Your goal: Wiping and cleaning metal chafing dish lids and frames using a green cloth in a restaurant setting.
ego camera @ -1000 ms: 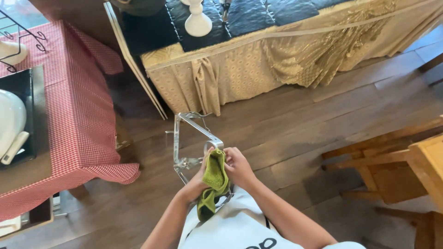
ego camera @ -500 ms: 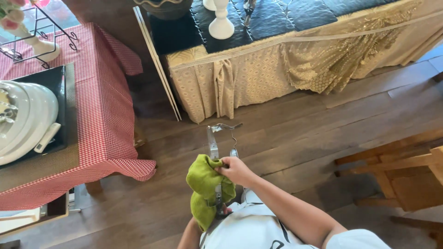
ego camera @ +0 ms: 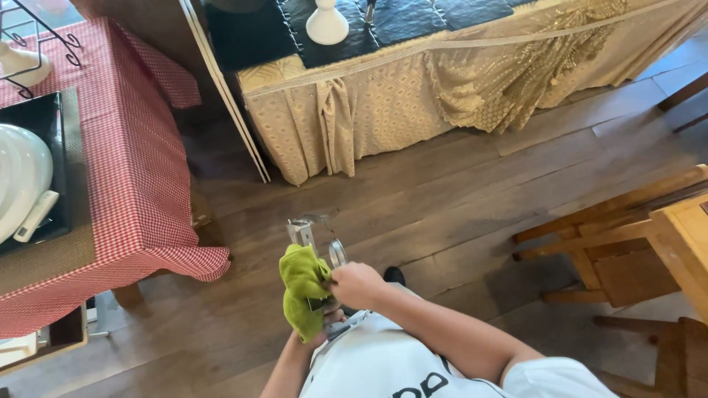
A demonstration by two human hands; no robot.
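Count: two hands (ego camera: 359,284), one green cloth (ego camera: 303,287), one clear glass container (ego camera: 316,234). Upper frame: one white vase (ego camera: 327,22). Left: one red-checked table (ego camera: 140,162). Right: one wooden chair (ego camera: 619,243).

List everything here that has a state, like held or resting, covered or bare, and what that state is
Clear glass container: held up off the floor, tilted.
Green cloth: bunched, pressed against the container.
Right hand: closed on the cloth and container.
Left hand: mostly hidden under the cloth.
White vase: upright on the dark tabletop.
White plates: resting on a black tray.
Checked tablecloth: draped over its table.
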